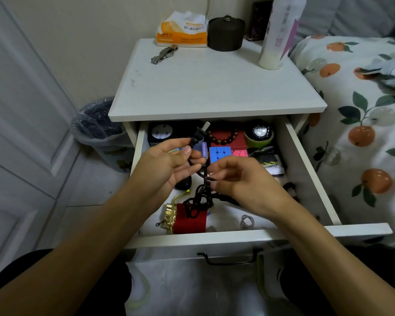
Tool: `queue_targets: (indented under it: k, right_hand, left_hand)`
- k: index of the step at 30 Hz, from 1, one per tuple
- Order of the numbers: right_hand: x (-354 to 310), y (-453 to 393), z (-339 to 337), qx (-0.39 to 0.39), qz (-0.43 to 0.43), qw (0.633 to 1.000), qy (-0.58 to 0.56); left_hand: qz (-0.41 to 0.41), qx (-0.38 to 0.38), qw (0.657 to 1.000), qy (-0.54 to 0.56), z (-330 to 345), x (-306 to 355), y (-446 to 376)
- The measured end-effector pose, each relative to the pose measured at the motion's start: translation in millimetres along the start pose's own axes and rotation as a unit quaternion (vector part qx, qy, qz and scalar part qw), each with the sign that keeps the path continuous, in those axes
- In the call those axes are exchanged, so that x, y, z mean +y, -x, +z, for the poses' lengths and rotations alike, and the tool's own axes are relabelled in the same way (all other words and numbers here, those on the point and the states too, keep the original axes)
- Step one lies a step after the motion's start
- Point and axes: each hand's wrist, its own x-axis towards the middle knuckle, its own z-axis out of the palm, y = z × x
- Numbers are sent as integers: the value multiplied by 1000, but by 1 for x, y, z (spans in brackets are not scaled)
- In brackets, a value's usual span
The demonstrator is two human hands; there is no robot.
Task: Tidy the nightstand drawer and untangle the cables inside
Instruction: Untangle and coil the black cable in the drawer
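Drawer front (237, 236) stood pulled out toward the viewer, black handle (229, 258) below its edge. Both forearms reached in over it.

Near end of the drawer: a red pouch (188, 221) with gold trim lay on the white floor, a small clear ring (246, 221) to its right. A knotted bunch of black cable (201, 197) hung down onto the pouch.

Right hand (242, 181) held over the middle of the drawer, thumb and forefinger pinched together on a strand of the cable just above the knot. Left hand (169, 163) beside it, palm turned up, fingers loosely curled round the upper run of the same cable; thumb pressed near the plug end. The USB plug (206, 126) stuck up past the left fingertips, metal tip pointing to the back of the drawer. A small purple block (204, 149) sat against the cable just beyond the left thumb; could not tell whether it was held or lay in the drawer.

Farther back in the drawer: a cube puzzle (219, 153) with blue face up, a pink item to its right, a string of brown beads (224, 135) on a red box, a wristwatch (260, 132) on a green roll at the back right, a black box with a round white dial at the back left.

Nightstand top (214, 87): a metal watch (164, 54), an orange tissue pack (183, 30), a dark lidded jar (226, 34), a tall white bottle (276, 37). Lined waste bin (98, 128) on the floor to the left; fruit-print bedding (360, 115) to the right.
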Motion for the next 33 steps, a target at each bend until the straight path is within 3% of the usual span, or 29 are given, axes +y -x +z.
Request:
queue_targets:
  k: [5,9,14,17,19,22,25,28,30,33]
  right_hand:
    - [0,1,0,91,-44,991,-85]
    - [-3,4,2,132,-78,982,-112]
    - [-4,6,-2,175,-80,968,-164]
    - [-3,7,0,195,-94,969,-115]
    - [-3,7,3,194,-116,972,-66]
    - [-2,8,5,192,-143,971,-19]
    - [-1,8,5,202,-171,964,7]
    - [0,7,6,242,-213,944,65]
    - [2,7,6,270,-234,927,110]
    - [2,7,5,273,-234,924,130]
  left_hand:
    - [48,34,995,-86,1,1,1]
    - [96,19,980,-175,4,1,4]
    - [50,-28,988,-145,1,2,7]
    - [44,-1,983,-178,3,-4,6]
    - [86,25,956,-281,4,-9,4]
    - [199,22,852,-484,0,-4,4]
    - [250,-83,770,-582,-1,3,3]
    - [226,-164,776,-566,-1,2,5]
    - [217,-153,785,-560,0,-1,6]
    - [257,-102,748,-604,2,-8,5]
